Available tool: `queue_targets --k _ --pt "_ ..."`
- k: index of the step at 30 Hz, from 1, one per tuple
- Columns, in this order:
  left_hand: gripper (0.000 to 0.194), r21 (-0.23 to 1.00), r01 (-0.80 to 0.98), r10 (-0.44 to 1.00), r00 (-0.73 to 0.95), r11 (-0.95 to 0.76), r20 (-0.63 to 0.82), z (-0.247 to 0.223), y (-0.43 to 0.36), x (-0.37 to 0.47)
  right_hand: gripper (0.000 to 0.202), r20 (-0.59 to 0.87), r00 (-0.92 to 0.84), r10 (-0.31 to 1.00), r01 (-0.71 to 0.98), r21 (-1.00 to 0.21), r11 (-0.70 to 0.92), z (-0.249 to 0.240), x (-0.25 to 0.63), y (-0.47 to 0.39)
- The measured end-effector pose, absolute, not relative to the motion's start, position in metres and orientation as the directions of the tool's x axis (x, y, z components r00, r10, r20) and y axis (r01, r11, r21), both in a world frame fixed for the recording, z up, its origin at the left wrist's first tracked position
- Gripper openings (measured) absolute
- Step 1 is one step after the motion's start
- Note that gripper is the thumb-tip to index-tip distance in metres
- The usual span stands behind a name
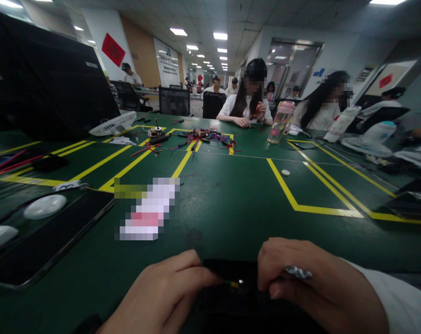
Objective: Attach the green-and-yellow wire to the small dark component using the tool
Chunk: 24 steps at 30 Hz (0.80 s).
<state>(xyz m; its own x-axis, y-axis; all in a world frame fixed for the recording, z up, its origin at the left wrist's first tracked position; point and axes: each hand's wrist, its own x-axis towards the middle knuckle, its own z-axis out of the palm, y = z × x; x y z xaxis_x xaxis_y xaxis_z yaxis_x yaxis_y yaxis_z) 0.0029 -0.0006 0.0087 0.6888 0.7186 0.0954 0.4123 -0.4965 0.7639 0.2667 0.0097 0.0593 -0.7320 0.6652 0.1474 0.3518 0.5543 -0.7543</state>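
Observation:
Both of my hands are at the near edge of the green table (231, 204), closed around a small black object (231, 271) held between them. My left hand (161, 297) pinches its left end. My right hand (311, 287), with a shiny strip on one finger, grips its right end. A small yellow and metallic tip shows between my fingertips. The lower part of the black object is dark and hard to make out.
A dark tablet (46, 241) and white mouse (45, 206) lie at left. A heap of coloured wires (206, 137) sits mid-table, beside a small white fan (113, 124). Two people (248, 104) sit across. A pink-lidded bottle (281, 121) and another fan (368, 139) stand at right.

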Motion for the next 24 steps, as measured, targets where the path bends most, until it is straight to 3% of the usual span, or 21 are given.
queue_targets --k 11,20,24 --pt "0.045 0.757 0.429 0.736 0.67 -0.492 0.099 0.0079 -0.0019 0.0024 0.005 0.121 -0.647 0.753 0.469 -0.715 0.518 0.0566 0.2643 0.0043" --pt "0.044 0.75 0.432 0.735 0.67 -0.501 0.106 0.0092 -0.0013 0.0038 0.014 0.106 -0.725 0.68 0.353 -0.791 0.5 0.0613 0.2644 0.0076" --pt "0.037 0.71 0.43 0.749 0.628 -0.558 0.208 0.0107 -0.0011 0.007 0.011 0.128 -0.684 0.718 0.362 -0.795 0.487 0.0643 0.2678 0.0074"
